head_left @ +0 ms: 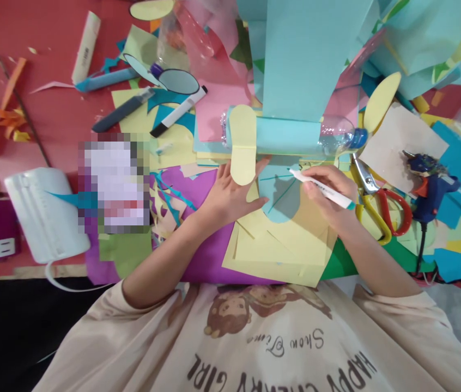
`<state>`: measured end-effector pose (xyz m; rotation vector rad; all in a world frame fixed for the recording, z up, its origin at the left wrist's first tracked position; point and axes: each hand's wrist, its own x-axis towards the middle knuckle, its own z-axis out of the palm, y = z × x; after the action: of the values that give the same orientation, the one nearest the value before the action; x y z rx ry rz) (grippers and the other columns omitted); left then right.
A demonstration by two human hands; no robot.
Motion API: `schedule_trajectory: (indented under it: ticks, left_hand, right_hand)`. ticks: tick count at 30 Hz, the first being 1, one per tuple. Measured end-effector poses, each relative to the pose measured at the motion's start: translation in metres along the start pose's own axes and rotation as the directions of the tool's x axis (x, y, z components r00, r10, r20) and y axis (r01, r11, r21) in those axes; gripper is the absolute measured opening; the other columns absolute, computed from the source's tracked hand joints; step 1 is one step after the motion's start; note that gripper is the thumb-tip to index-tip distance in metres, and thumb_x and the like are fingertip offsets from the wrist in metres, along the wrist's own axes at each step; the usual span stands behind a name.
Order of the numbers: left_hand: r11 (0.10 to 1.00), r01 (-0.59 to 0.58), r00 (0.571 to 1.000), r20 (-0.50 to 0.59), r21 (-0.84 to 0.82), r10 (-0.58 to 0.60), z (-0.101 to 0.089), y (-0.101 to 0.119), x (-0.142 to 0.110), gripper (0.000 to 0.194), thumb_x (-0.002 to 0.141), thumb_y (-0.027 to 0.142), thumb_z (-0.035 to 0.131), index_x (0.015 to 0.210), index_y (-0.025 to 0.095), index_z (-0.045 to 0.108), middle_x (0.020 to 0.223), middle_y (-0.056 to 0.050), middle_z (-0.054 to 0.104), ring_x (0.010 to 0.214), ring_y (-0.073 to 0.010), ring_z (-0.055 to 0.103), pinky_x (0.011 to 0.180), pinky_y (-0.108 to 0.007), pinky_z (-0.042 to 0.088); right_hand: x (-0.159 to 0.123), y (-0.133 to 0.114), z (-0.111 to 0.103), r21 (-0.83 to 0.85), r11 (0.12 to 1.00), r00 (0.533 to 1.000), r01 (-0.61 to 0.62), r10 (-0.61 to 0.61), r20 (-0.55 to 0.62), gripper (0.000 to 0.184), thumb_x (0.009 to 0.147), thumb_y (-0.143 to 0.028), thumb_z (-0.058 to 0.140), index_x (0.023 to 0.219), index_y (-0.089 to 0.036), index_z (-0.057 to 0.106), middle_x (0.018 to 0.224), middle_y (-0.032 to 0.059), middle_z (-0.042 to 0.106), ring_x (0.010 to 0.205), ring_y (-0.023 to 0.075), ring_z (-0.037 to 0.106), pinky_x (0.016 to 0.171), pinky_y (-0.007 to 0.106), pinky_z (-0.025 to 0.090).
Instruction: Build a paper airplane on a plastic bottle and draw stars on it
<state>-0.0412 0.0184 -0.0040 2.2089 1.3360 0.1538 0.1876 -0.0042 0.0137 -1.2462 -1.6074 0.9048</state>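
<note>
A white marker [323, 190] with a green end is gripped in my right hand [332, 190]. Its tip is close to a light-blue rounded paper piece [281, 198] that carries several green lines. My left hand [232, 190] lies with spread fingers at the left of that piece, partly hidden under a pale-yellow paper strip [243, 144]. Just beyond, a clear plastic bottle [334, 133] wrapped in light-blue paper lies on its side, its blue cap to the right. The yellow strip crosses the bottle's left part. Pale-yellow sheets [275, 247] lie beneath the blue piece.
Scissors [377, 201] with red and yellow handles and a blue glue gun [430, 190] lie at the right. A black-and-white marker [179, 111], a dark-capped pen [124, 110] and a white case [46, 212] are at the left. A large light-blue sheet [296, 60] stands behind the bottle.
</note>
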Motion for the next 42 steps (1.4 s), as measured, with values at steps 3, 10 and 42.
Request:
schedule_trajectory:
  ticks: [3, 10, 42]
  left_hand:
    - [1.000, 0.002, 1.000, 0.007, 0.001, -0.002, 0.000, 0.000, 0.000, 0.075, 0.086, 0.041, 0.061, 0.153, 0.023, 0.033, 0.151, -0.011, 0.046, 0.138, -0.0365, 0.042, 0.115, -0.052, 0.032]
    - [0.999, 0.008, 1.000, -0.005, 0.031, -0.008, 0.000, 0.001, 0.001, 0.074, 0.086, 0.043, 0.062, 0.152, 0.022, 0.035, 0.151, -0.012, 0.045, 0.137, -0.0374, 0.042, 0.114, -0.053, 0.033]
    - [1.000, 0.007, 1.000, -0.011, 0.025, -0.007, -0.001, 0.003, 0.000, 0.073, 0.086, 0.043, 0.060, 0.152, 0.025, 0.035, 0.143, -0.012, 0.053, 0.135, -0.0346, 0.044, 0.115, -0.051, 0.031]
  right_hand:
    - [0.005, 0.004, 0.002, -0.034, 0.996, 0.995, 0.087, -0.085, 0.059, 0.014, 0.088, -0.022, 0.063, 0.098, -0.025, 0.072, 0.089, 0.0017, 0.072, 0.081, 0.0147, 0.066, 0.071, 0.030, 0.053]
    - [0.003, 0.008, 0.009, 0.049, 0.996, 0.995, -0.072, 0.068, 0.071, 0.017, 0.090, -0.029, 0.064, 0.105, -0.025, 0.069, 0.095, 0.0014, 0.073, 0.080, 0.0137, 0.068, 0.067, 0.027, 0.055]
    - [0.004, 0.004, 0.005, -0.114, 0.993, 0.989, -0.021, 0.038, 0.144, 0.011, 0.090, -0.029, 0.063, 0.093, -0.021, 0.070, 0.082, 0.0013, 0.071, 0.069, 0.0126, 0.062, 0.060, 0.026, 0.045]
